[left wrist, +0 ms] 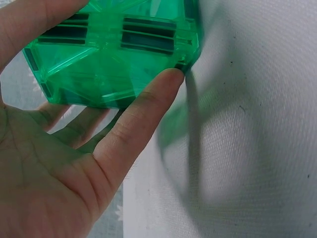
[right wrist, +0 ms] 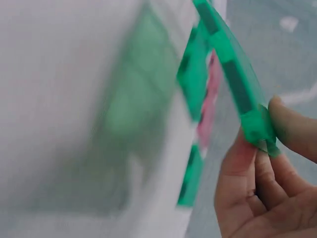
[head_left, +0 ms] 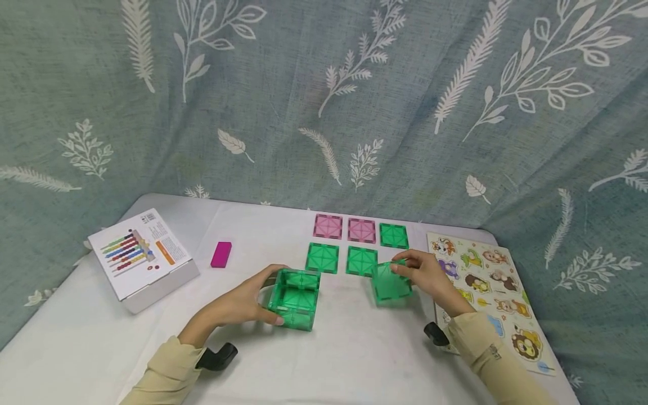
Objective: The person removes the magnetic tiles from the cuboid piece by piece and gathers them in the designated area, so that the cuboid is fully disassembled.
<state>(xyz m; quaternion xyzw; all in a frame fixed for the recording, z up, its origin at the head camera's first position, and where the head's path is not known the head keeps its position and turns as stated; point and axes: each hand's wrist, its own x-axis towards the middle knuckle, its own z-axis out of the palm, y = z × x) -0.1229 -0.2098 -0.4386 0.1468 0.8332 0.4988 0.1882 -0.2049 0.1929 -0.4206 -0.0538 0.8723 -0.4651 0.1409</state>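
Observation:
In the head view my left hand [head_left: 240,301] grips an open-topped box built of green see-through magnetic tiles [head_left: 297,319]. The left wrist view shows the thumb and fingers spread around the tile box [left wrist: 106,74], with dark magnets along its edges. My right hand [head_left: 429,277] pinches one green magnetic tile [head_left: 391,286] by its edge, tilted above the cloth, right of the box. The right wrist view shows this tile [right wrist: 235,74] edge-on between thumb and fingers. Behind the hands lie green tiles [head_left: 322,258] and two pink tiles [head_left: 328,226], flat in two rows.
A white box with an abacus picture [head_left: 144,259] stands at the left. Beside it lies a magenta block [head_left: 221,255]. An animal puzzle board [head_left: 486,281] lies at the right, partly under the right arm. A patterned curtain [head_left: 283,112] hangs behind the white cloth [head_left: 324,365].

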